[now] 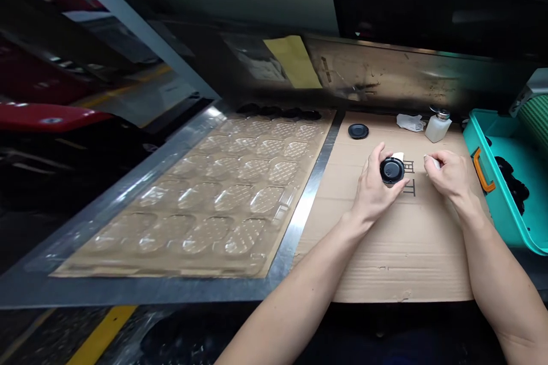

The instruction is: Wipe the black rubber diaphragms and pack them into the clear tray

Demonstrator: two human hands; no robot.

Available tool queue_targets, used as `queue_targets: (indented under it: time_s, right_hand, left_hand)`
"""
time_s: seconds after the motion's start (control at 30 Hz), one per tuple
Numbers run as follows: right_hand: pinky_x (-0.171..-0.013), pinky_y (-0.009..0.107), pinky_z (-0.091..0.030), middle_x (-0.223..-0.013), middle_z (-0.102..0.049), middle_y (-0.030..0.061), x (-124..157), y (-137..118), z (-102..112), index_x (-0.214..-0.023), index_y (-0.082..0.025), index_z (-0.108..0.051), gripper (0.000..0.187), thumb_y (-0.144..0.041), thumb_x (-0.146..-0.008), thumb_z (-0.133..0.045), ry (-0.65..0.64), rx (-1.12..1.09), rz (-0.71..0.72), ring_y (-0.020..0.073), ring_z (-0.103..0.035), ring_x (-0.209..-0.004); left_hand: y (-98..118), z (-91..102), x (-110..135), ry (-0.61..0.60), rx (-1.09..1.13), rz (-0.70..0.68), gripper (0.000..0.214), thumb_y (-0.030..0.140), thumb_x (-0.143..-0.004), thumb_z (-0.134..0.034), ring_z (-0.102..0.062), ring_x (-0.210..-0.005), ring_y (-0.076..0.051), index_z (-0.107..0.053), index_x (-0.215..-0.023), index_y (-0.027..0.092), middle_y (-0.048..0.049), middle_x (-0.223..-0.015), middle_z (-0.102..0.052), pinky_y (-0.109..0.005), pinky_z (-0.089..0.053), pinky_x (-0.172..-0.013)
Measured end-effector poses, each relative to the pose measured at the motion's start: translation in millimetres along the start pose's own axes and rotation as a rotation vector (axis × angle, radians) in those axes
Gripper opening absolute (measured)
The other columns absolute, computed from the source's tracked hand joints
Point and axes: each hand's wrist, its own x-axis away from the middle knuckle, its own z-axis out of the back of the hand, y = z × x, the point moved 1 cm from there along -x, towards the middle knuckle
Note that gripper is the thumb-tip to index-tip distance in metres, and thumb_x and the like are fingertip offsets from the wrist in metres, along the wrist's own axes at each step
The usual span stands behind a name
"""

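Note:
My left hand (369,194) grips a black round plastic part (392,170) by its edge, thumb and fingers on opposite sides. A white scrap (398,155) shows just behind the part; whether it is held or lies on the board I cannot tell. To the right, my right hand (451,175) is closed in a pinch, apart from the part. Between its fingers peeks a small white piece (435,163), mostly hidden. Another black round part (358,131) lies flat on the cardboard sheet (385,262) beyond my left hand.
A clear blister tray (214,199) with black parts (295,113) in its far row covers the left of the bench. Behind my right hand stand a pump bottle (438,125) and a crumpled white wipe (410,122). A teal bin (531,239) at right holds black parts (511,182).

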Motion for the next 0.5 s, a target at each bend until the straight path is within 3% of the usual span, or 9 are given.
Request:
queue_targets:
  time_s: [0.17,0.27,0.5]
  right_hand:
    - [-0.086,0.035,-0.043,-0.105,-0.073,0.0053,10,-13,-21,-0.085,-0.022,-0.073,0.021,-0.023,-0.090,-0.053,-0.371,-0.041,0.331,0.0202,-0.057,-0.088]
    - [-0.086,0.037,-0.045,-0.114,-0.071,0.0047,17,-21,-31,-0.081,-0.022,-0.071,0.021,-0.020,-0.089,-0.052,-0.520,0.022,0.389,0.0207,-0.052,-0.087]
    - [-0.100,0.044,-0.047,-0.149,-0.055,0.0097,14,-6,-36,-0.094,-0.018,-0.072,0.023,-0.020,-0.092,-0.050,-0.439,0.181,0.180,0.0287,-0.055,-0.117]
  left_hand:
    - [5,6.6,1,0.005,-0.078,-0.081,0.092,0.031,-0.077,-0.082,-0.057,-0.130,-0.029,-0.030,-0.153,0.025,-0.0142,-0.139,-0.060,-0.042,-0.043,-0.111]
    - [7,9.2,1,0.022,-0.080,-0.058,0.092,0.031,-0.076,-0.082,-0.057,-0.130,-0.029,-0.029,-0.152,0.025,-0.0149,-0.138,-0.060,-0.041,-0.044,-0.111]
    - [-1,6.9,-1,0.076,-0.089,-0.075,0.084,0.034,-0.075,-0.083,-0.060,-0.128,-0.028,-0.037,-0.144,0.021,-0.0159,-0.134,-0.062,-0.040,-0.045,-0.110]
